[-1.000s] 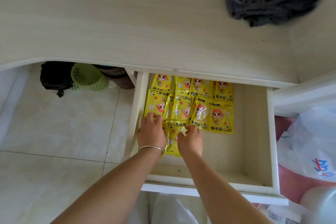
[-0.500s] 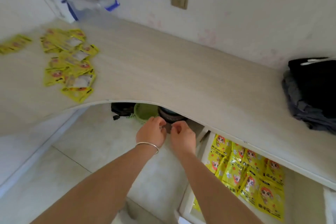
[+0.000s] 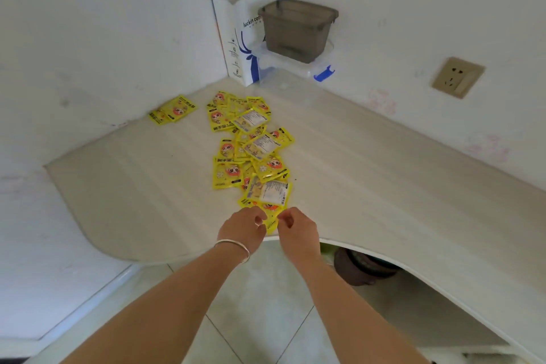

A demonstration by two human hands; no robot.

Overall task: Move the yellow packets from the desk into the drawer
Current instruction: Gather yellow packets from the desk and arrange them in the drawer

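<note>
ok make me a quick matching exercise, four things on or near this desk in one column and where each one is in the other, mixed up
Things:
1. paper bag
2. grey bin
3. wall socket
4. bracelet

Places:
A. on the left wrist
B. on the wall to the right, above the desk
C. standing in the back corner against the wall
D. on top of a clear box

Pairs: 1-C, 2-D, 3-B, 4-A
</note>
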